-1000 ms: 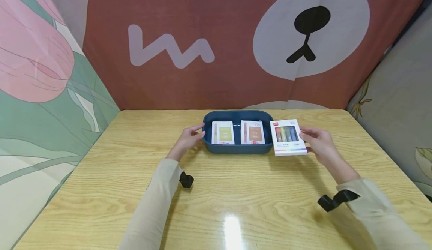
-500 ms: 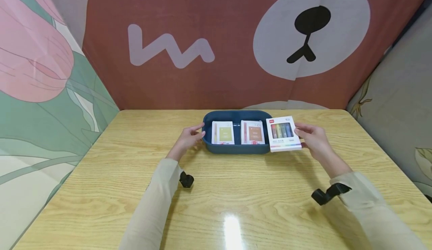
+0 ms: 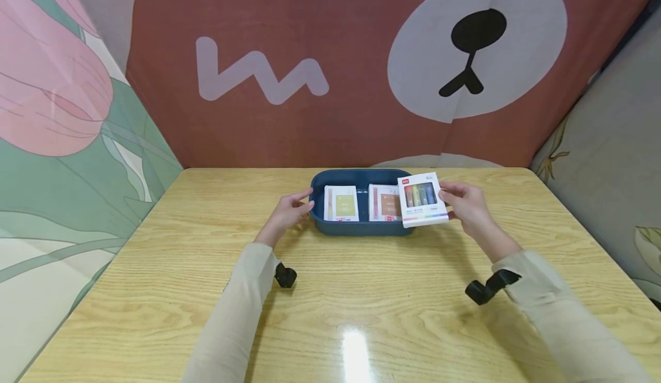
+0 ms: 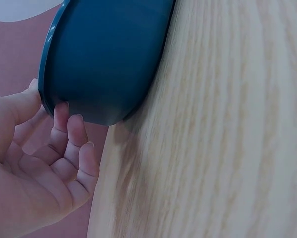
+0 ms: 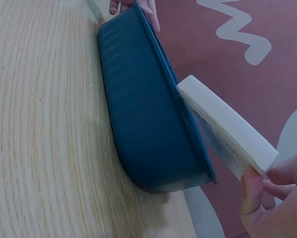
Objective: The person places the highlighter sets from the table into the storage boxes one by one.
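Observation:
A dark blue plastic bin (image 3: pixel 364 229) stands near the back of the table. Its left end is held by my left hand (image 3: pixel 289 211), with thumb and fingers at the rim (image 4: pixel 45 64) in the left wrist view. My right hand (image 3: pixel 469 211) pinches the right edge of a white box (image 3: pixel 420 218), whose window shows several coloured sticks, perhaps pens or crayons. This box hangs tilted over the bin's right end. Inside the bin lie a white box with a yellow-green panel (image 3: pixel 345 205) and one with an orange-brown panel (image 3: pixel 388 204), partly hidden by the held box.
The wooden table (image 3: pixel 330 291) extends in front of the bin and to both sides. A reddish-brown cloth (image 3: pixel 289 130) with a cartoon animal face hangs just behind the table. Patterned cloths stand at left and right.
My right hand has carried the white windowed box left and slightly back, over the bin's right end. My left hand and the bin have stayed put.

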Available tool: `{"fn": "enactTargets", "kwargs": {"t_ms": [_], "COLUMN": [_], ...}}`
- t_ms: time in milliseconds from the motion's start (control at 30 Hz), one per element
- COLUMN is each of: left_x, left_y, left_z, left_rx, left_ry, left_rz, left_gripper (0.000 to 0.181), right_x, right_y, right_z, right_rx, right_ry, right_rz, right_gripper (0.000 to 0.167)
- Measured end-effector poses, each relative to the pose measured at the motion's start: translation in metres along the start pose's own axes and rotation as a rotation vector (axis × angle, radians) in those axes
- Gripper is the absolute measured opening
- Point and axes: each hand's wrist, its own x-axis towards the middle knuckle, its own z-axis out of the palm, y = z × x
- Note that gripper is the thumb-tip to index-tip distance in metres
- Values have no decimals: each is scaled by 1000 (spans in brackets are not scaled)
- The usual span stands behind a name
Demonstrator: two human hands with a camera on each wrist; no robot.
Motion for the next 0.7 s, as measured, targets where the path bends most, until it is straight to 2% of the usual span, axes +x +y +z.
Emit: {"fn": "enactTargets", "kwargs": {"t_ms": [433,700], "left_x": [1,1], "left_y": [0,-2], "left_z": [-1,0], "left_rx": [14,10], "left_ry": [13,8], "left_rz": [-13,-17], "left_gripper": [43,42], "right_x": [12,19], "right_y": [-2,-2], "right_z": [11,21], "right_rx": [26,2], "right_ry": [28,61], "right_rz": [-4,0], "right_gripper": [40,38]}}
